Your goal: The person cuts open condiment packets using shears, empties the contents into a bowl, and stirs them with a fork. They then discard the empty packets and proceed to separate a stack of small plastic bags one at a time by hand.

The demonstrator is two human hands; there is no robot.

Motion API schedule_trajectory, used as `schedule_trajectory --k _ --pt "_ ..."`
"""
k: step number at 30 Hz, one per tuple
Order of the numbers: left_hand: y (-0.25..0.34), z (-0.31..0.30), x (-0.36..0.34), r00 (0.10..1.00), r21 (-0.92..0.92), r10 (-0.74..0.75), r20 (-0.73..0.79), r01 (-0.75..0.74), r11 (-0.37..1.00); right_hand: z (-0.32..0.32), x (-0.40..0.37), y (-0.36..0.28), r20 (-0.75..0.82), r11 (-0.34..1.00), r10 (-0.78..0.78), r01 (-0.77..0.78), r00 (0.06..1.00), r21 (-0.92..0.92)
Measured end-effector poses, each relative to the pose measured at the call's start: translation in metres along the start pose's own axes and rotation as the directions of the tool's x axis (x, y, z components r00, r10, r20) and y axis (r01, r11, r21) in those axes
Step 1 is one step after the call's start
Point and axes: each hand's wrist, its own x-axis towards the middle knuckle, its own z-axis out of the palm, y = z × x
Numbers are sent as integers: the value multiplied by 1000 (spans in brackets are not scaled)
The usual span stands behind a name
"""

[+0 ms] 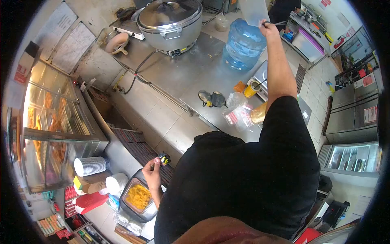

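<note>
My right hand is stretched far forward, its fingers closed round a thin dark handle that sticks out to the right. Beside those fingers is a translucent plastic container, just above a large blue water jug. My left hand is low on the left, near the counter edge, pinching a small black and yellow object between thumb and fingers; its kind I cannot tell. Close to that wrist, a metal tray holds a container of shredded yellow food.
On the steel table stand a large silver cooker, a yellow can, plastic bags and a black and grey item. A lit glass food case and stacked white cups line the left side.
</note>
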Motion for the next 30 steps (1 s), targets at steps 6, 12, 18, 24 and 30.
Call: schedule_trajectory --k 6,12,18,24,30 --pt "11 -2 6 1000 42 -3 7 3 999 -27 -15 28 -153 992 -118 109 981 -62" --pt "14 -7 -4 997 63 -65 -29 67 996 -30 -188 56 72 116 -858 328 509 -937" --pt "19 -6 -10 995 39 -64 -81 67 997 -81 -381 206 600 290 278 530 750 -797" --pt "58 11 -22 1000 85 18 17 -20 996 -151 -562 326 535 522 832 121 145 -845" --pt "53 11 -51 994 31 79 -72 -77 997 -137 -591 313 452 442 882 101 130 -891"
